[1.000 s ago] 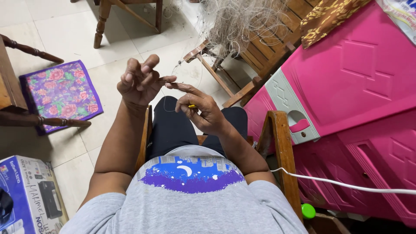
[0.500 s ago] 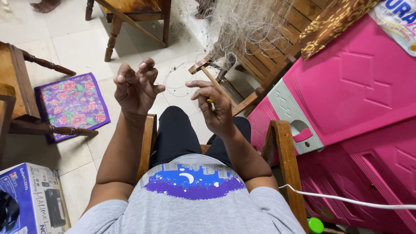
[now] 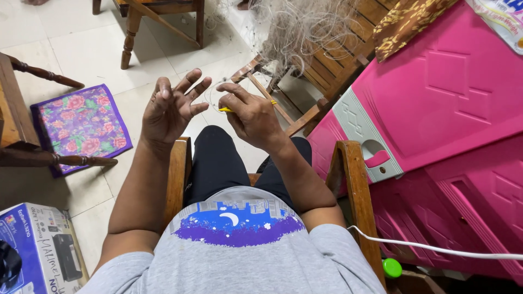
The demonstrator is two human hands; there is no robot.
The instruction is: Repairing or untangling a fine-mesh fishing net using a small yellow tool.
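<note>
Yellow needle (image 3: 248, 108) | pinched by right hand (image 3: 251, 115) | left hand (image 3: 170, 106) splayed | tiled floor (image 3: 81, 49)

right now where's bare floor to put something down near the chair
Bare tile lies between the floral cushion and the wooden chair legs at the top, and a strip runs between the cushion and the printer box. On the right it is crowded: the pink cabinet, the white cable and the netting.
</note>
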